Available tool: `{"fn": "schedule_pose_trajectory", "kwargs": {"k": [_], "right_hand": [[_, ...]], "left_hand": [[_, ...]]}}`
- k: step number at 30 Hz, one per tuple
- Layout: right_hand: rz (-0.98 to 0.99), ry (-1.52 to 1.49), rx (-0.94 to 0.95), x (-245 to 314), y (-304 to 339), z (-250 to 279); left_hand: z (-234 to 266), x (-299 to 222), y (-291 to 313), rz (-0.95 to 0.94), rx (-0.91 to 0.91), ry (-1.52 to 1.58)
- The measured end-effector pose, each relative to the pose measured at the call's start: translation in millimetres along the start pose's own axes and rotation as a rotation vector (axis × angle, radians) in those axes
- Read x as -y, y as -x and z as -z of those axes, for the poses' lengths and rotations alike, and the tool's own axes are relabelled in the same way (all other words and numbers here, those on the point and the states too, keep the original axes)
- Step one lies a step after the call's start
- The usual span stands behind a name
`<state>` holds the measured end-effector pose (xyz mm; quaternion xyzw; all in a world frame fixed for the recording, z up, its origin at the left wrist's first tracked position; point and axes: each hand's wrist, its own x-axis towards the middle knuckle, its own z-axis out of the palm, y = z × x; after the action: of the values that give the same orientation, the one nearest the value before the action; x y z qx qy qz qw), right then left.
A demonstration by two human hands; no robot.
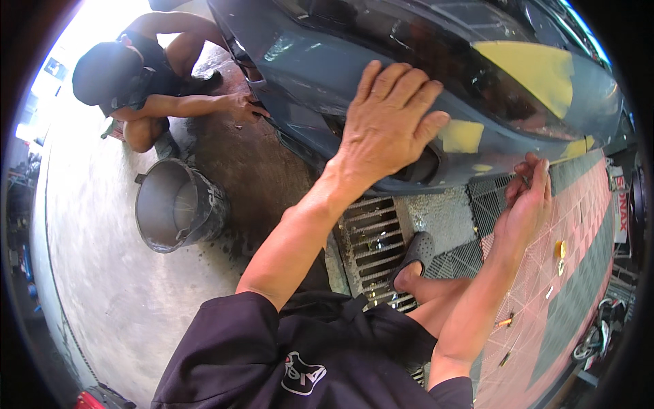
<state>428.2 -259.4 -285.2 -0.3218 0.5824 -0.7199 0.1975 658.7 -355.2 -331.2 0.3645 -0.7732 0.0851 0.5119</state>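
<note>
The grey car body (pixel 327 71), a front end with headlights, spans the top of the view. My left hand (pixel 390 123) lies on its painted surface, palm down with the fingers stretched out. Just right of that hand is a small yellow filler patch (pixel 462 137); a larger yellow patch (pixel 535 71) covers the panel farther right. My right hand (pixel 524 198) is beside the car's lower edge, palm turned up and fingers loosely bent. Nothing shows in it, and whether its fingertips touch the edge is hard to tell.
A black bucket (pixel 180 204) stands on wet concrete at left. Beyond it, another person (pixel 146 82) crouches with a hand at the car's edge. A metal drain grate (pixel 375 242) lies beneath me, near my clog (pixel 417 255). A yellow tape roll (pixel 560 249) lies on the tiles.
</note>
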Motion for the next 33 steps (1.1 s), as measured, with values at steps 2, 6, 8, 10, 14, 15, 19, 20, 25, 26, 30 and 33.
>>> {"fn": "schedule_pose_trajectory", "kwargs": {"k": [2, 6, 8, 10, 14, 15, 19, 20, 25, 26, 30, 33], "right_hand": [[0.002, -0.004, 0.016, 1, 2, -1], [0.010, -0.001, 0.030, -2, 6, 1], [0.011, 0.006, 0.030, -2, 7, 2], [0.001, 0.014, 0.032, -3, 8, 2], [0.019, 0.002, 0.029, -3, 5, 3], [0.018, 0.005, 0.031, -1, 7, 3], [0.020, -0.012, 0.042, 1, 4, 12], [0.018, -0.007, 0.027, 5, 4, 14], [-0.015, -0.056, 0.003, 10, 7, 9], [-0.022, -0.064, 0.002, 11, 7, 8], [-0.005, -0.065, 0.007, 14, 7, 11], [-0.021, -0.081, 0.006, 15, 5, 11]], "left_hand": [[11, 27, 2, 0.001, -0.030, -0.057], [39, 73, 3, 0.115, -0.026, -0.147], [49, 95, 2, 0.157, -0.036, -0.191], [56, 115, 4, 0.180, -0.048, -0.250], [57, 121, 1, 0.223, -0.044, -0.376], [55, 115, 0, 0.243, -0.043, -0.390], [40, 94, -5, 0.346, -0.062, -0.369], [35, 87, -7, 0.356, -0.051, -0.352], [35, 54, -6, 0.358, -0.002, -0.331], [34, 49, -5, 0.352, 0.003, -0.329], [27, 19, -5, 0.342, 0.041, -0.289], [26, -5, -11, 0.329, 0.078, -0.251]]}}
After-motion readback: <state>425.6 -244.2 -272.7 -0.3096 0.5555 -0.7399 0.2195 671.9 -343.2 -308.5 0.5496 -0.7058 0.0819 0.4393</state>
